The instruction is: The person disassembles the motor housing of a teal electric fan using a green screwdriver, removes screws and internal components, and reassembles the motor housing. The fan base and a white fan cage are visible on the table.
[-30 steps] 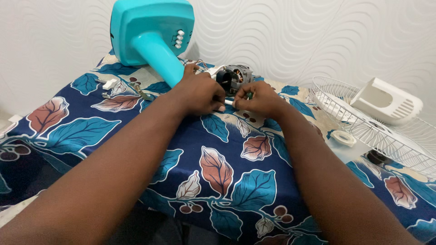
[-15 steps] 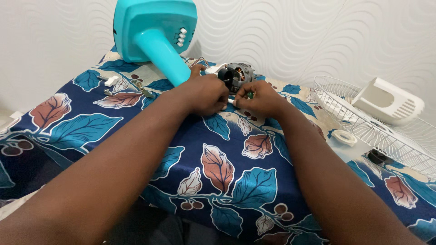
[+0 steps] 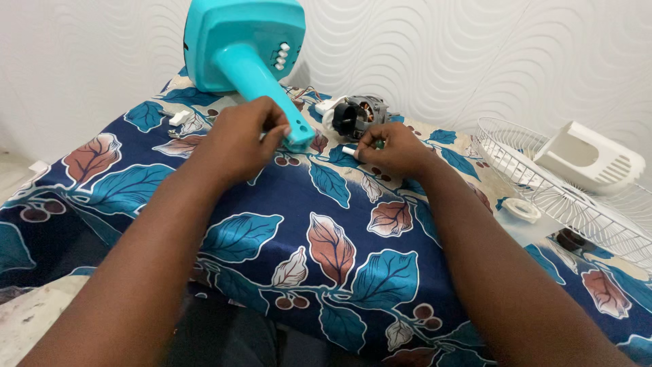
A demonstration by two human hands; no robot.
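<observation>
Nearest the camera, two bare forearms run up from the bottom edge over a cloth [image 3: 353, 224] printed with blue, teal and rust leaves, which covers the table. The left hand [image 3: 238, 139] lies at about ten o'clock from the middle of the view, its fingers curled and its thumb and forefinger pressed against the lower end of the turquoise fan stand [image 3: 255, 68], close to where the neck ends; whether it pinches something small there cannot be told. The right hand [image 3: 394, 149] sits at about one o'clock, fingers drawn in narrowly around a small white piece [image 3: 349, 151] whose end pokes out toward the left, with a dark green bit barely showing between the fingertips. Just beyond that hand, at twelve o'clock, the fan motor [image 3: 356, 115] lies on its side on the cloth, copper windings visible, close to the fingertips but apart from them. The stand's neck slopes up to its broad base, which is tipped up against the wall at eleven o'clock, a row of white buttons on the neck. Small white and metal bits [image 3: 180, 119] lie at ten o'clock near the base. Out at three o'clock rests a white wire fan guard [image 3: 577, 204], with a white plastic housing [image 3: 587, 160] on it and a small white ring [image 3: 521, 209] beside its rim.
</observation>
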